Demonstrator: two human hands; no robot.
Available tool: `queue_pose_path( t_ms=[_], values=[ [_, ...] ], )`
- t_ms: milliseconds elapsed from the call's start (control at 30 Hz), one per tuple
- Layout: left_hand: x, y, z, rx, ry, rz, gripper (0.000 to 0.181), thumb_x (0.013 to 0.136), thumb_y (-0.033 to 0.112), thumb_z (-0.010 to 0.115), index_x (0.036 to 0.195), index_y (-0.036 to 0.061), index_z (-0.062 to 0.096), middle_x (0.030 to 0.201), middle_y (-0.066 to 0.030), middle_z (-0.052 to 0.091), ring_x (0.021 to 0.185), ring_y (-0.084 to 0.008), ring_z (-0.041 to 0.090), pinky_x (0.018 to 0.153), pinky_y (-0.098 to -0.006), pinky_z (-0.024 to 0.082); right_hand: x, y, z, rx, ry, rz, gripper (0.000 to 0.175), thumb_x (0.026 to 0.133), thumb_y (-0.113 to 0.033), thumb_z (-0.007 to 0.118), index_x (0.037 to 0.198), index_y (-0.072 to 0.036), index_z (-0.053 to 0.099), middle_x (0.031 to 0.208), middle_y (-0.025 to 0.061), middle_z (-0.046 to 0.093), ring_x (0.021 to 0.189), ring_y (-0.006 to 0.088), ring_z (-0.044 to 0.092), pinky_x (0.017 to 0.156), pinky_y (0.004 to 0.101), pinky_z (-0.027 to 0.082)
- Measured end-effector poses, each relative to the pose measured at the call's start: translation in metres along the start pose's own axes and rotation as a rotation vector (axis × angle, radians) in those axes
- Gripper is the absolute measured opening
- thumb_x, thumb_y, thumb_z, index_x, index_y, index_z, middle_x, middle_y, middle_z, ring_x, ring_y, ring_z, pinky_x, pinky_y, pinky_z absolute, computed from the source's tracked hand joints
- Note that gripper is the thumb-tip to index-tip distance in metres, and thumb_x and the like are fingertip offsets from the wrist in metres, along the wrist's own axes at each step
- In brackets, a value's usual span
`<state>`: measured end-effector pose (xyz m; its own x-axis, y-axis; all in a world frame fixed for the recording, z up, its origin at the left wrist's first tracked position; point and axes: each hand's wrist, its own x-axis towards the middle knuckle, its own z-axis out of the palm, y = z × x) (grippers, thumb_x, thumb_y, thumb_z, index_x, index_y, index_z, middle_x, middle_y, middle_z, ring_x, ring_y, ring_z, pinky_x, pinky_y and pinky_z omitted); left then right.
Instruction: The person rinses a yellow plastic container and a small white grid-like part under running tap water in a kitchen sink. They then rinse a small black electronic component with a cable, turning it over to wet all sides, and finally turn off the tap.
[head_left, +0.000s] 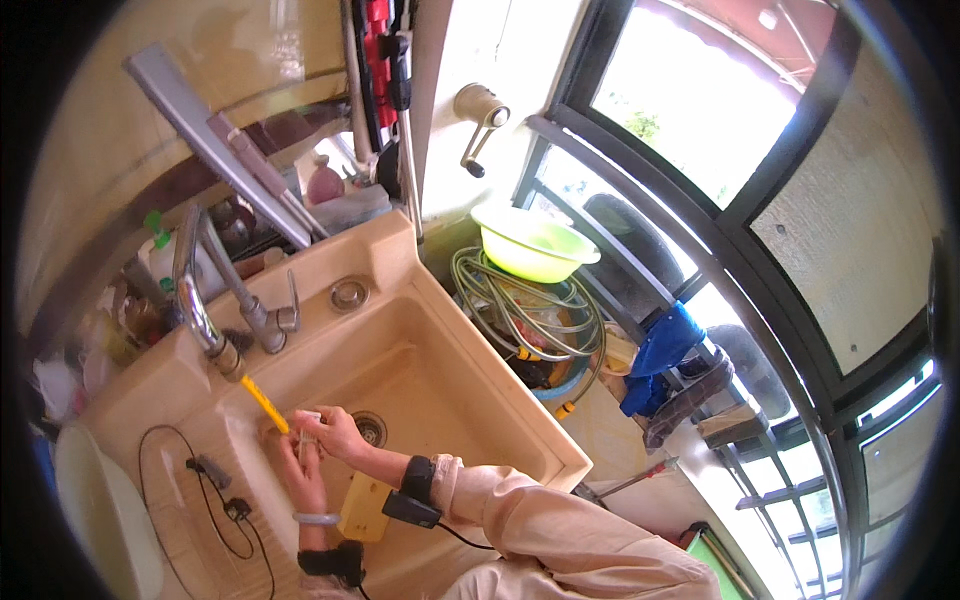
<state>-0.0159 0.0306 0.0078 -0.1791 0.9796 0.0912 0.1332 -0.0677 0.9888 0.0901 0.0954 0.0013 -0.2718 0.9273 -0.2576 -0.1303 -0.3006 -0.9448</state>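
Both hands are together over a beige laundry sink, just below a yellow tube that hangs from the chrome faucet. My right hand has its fingers closed on a small pale object, too small and blurred to name. My left hand is against the same object from below, its fingers partly hidden. A drain lies beside the right hand. In the basin under the wrists sits a yellow block-like object.
A ribbed washboard area with a black cable and small clips lies at the left, beside a white basin. Bottles stand behind the faucet. Beyond the sink are a coiled hose, a green plastic basin and a barred window.
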Motion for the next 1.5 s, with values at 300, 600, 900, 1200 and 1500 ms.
queue_pose_path(
  t_ms=[300, 600, 900, 1200, 1500],
  values=[
    [0.021, 0.013, -0.001, 0.226, 0.049, -0.161, 0.037, 0.101, 0.031, 0.044, 0.109, -0.0031, 0.057, 0.09, -0.0125, 0.064, 0.082, -0.0227, 0.062, 0.071, -0.0345, 0.05, -0.011, 0.013, -0.003, -0.27, 0.082, -0.088, 0.043, 0.092, -0.041, 0.058, 0.093, 0.002, 0.065, 0.071, 0.0119, 0.063, 0.061, 0.0161, 0.06, 0.058, 0.0336, 0.049],
    [0.023, -0.027, -0.007, 0.182, 0.006, 0.023, 0.033, 0.094, 0.025, 0.06, 0.117, 0.0053, 0.047, 0.096, -0.0073, 0.056, 0.08, -0.0156, 0.058, 0.065, -0.0286, 0.047, -0.002, -0.02, -0.013, -0.61, -0.085, -0.245, 0.03, 0.096, -0.03, 0.054, 0.103, -0.003, 0.061, 0.084, 0.0178, 0.066, 0.073, 0.0266, 0.065, 0.067, 0.0383, 0.052],
    [0.012, -0.009, 0.006, -0.168, -0.136, 0.029, 0.064, 0.085, 0.002, 0.065, 0.141, 0.0045, 0.035, 0.136, -0.0069, 0.045, 0.126, -0.0173, 0.044, 0.104, -0.0299, 0.038, -0.004, -0.032, -0.054, 0.427, -0.297, 0.001, 0.009, 0.094, -0.009, 0.052, 0.101, -0.007, 0.046, 0.088, 0.0045, 0.054, 0.07, 0.0105, 0.052, 0.057, 0.0251, 0.045],
    [0.003, 0.01, -0.015, -0.247, -0.07, 0.066, 0.05, 0.086, 0.002, 0.064, 0.129, 0.0069, 0.041, 0.133, -0.0077, 0.051, 0.124, -0.0166, 0.046, 0.103, -0.0299, 0.037, -0.009, -0.038, -0.068, 0.331, -0.425, 0.035, 0.023, 0.092, -0.002, 0.05, 0.115, -0.001, 0.055, 0.103, 0.0089, 0.061, 0.079, 0.0134, 0.058, 0.07, 0.0278, 0.052],
    [0.003, 0.002, -0.027, -0.042, 0.014, 0.107, 0.051, 0.085, 0.008, 0.069, 0.129, 0.0052, 0.043, 0.128, -0.0072, 0.053, 0.114, -0.015, 0.05, 0.098, -0.0308, 0.04, -0.004, -0.028, -0.059, 0.327, -0.382, -0.014, 0.026, 0.096, -0.006, 0.05, 0.121, 0.002, 0.052, 0.102, 0.0087, 0.059, 0.074, 0.0106, 0.052, 0.065, 0.0238, 0.046]
  ],
)
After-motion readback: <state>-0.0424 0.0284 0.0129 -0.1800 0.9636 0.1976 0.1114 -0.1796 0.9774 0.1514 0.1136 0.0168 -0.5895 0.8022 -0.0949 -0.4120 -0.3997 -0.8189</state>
